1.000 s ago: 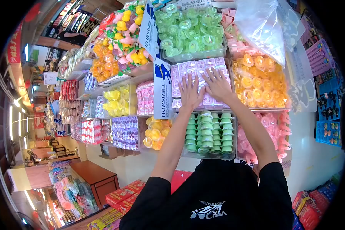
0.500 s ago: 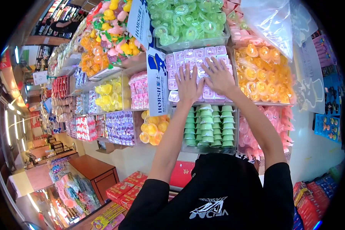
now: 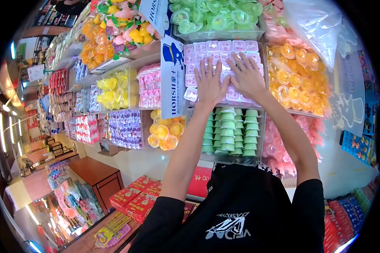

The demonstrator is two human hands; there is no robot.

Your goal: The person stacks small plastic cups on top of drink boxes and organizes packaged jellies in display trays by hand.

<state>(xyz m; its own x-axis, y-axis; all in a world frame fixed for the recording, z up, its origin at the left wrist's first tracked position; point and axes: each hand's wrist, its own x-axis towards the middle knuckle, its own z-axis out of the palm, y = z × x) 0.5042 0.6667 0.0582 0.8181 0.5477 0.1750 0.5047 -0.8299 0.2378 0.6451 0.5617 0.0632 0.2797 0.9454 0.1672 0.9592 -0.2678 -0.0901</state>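
Observation:
Both palms lie flat on a bin of small purple-lidded jelly cups (image 3: pixel 225 45) set in neat rows. My left hand (image 3: pixel 210 84) has its fingers stretched out over the left-middle cups. Beside it, my right hand (image 3: pixel 249 80) is spread over the right-middle cups, and the two thumbs come close together. Neither hand grips a cup. Just below, nearer my body, stand stacks of green cups (image 3: pixel 227 135) in a clear bin. Orange round cups (image 3: pixel 289 80) fill the bin to the right of my right hand. A white and blue sign board (image 3: pixel 172 80) stands left of my left hand.
Green jelly cups (image 3: pixel 217 17) fill the far bin, with a clear plastic bag (image 3: pixel 312 29) at the upper right. Pink packs (image 3: pixel 291 139) and orange-yellow cups (image 3: pixel 165 130) flank the green stacks. Red boxes (image 3: pixel 137 198) lie lower left, near a wooden cabinet (image 3: pixel 95 181).
The view has shifted slightly, so the bins sit a little differently in the picture. Both hands stay spread on the purple-lidded cups, with hardly any movement over them.

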